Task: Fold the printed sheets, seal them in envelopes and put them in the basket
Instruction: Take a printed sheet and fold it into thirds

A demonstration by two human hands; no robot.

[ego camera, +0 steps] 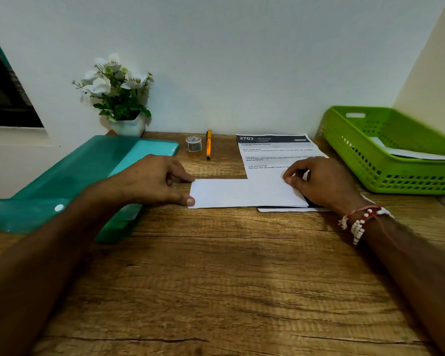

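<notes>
A folded white sheet [244, 192] lies flat on the wooden desk, partly over a stack of printed sheets [275, 150] with a dark header. My left hand [154, 179] pinches the folded sheet's left edge between thumb and index finger. My right hand [319, 182] rests on its right end, fingers curled and pressing down near the fold. The green basket [357, 150] stands at the right with white paper inside.
A teal plastic folder [75, 181] lies at the left, under my left forearm. A tape roll [193, 143] and an orange pen [209, 143] sit at the back, beside a white pot of flowers [118, 96]. Walls close the back and right.
</notes>
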